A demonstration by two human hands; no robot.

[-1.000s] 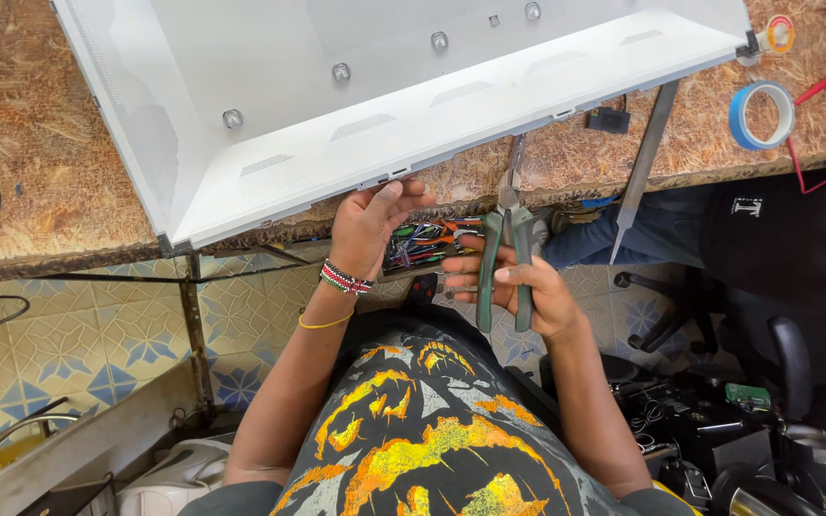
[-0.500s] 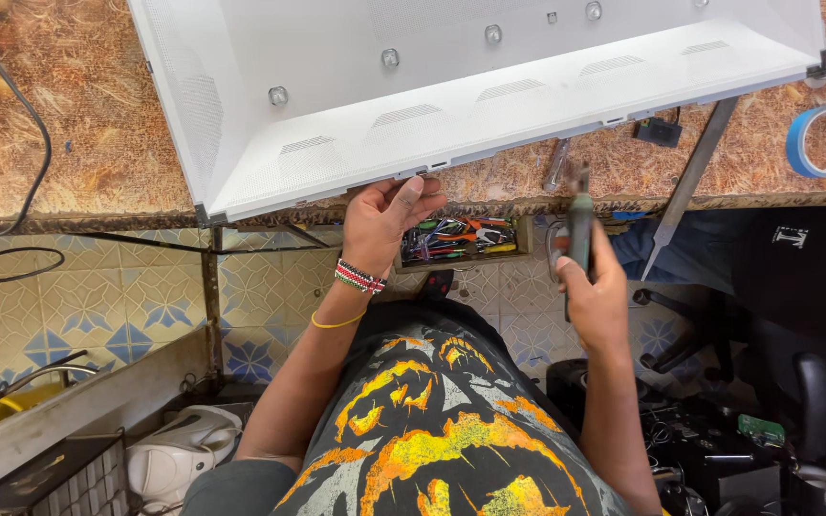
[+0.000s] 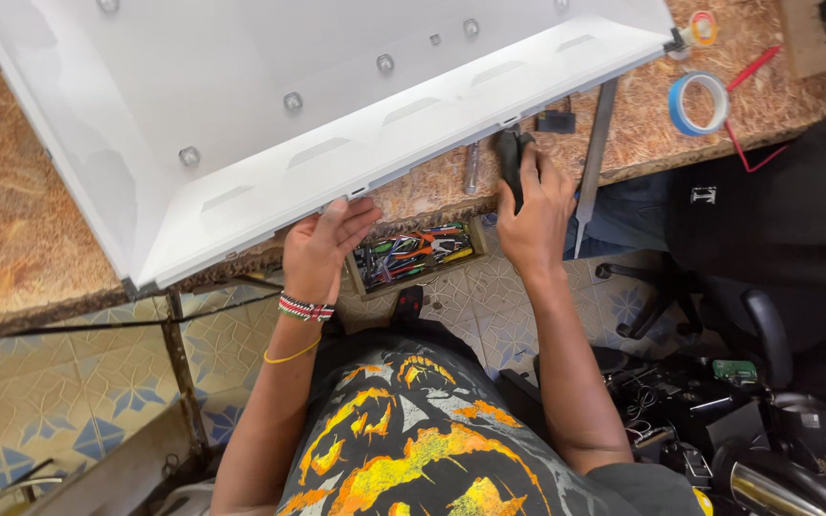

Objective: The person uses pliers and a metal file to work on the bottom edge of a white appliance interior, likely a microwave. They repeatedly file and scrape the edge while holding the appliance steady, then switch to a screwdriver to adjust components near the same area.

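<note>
A large white panel [image 3: 270, 124] with round studs lies tilted on the chipboard workbench [image 3: 31, 248]. My left hand [image 3: 322, 244] grips the panel's near edge from below, fingers curled onto the rim. My right hand [image 3: 532, 205] is closed around the dark handles of a pair of pliers [image 3: 509, 158], whose tip touches the panel's near edge. Below the bench edge, between my hands, an open wooden drawer [image 3: 413, 253] holds several coloured hand tools.
On the bench right of the panel lie a long grey metal bar [image 3: 593, 153], a blue tape roll [image 3: 698, 103], a smaller orange tape roll [image 3: 703, 27] and a red wire [image 3: 748, 69]. A black office chair [image 3: 767, 248] stands at right, with electronic parts on the tiled floor.
My right hand has risen from below the bench up to the panel's edge with the pliers. My left hand has stayed on the panel's rim. The view has shifted closer.
</note>
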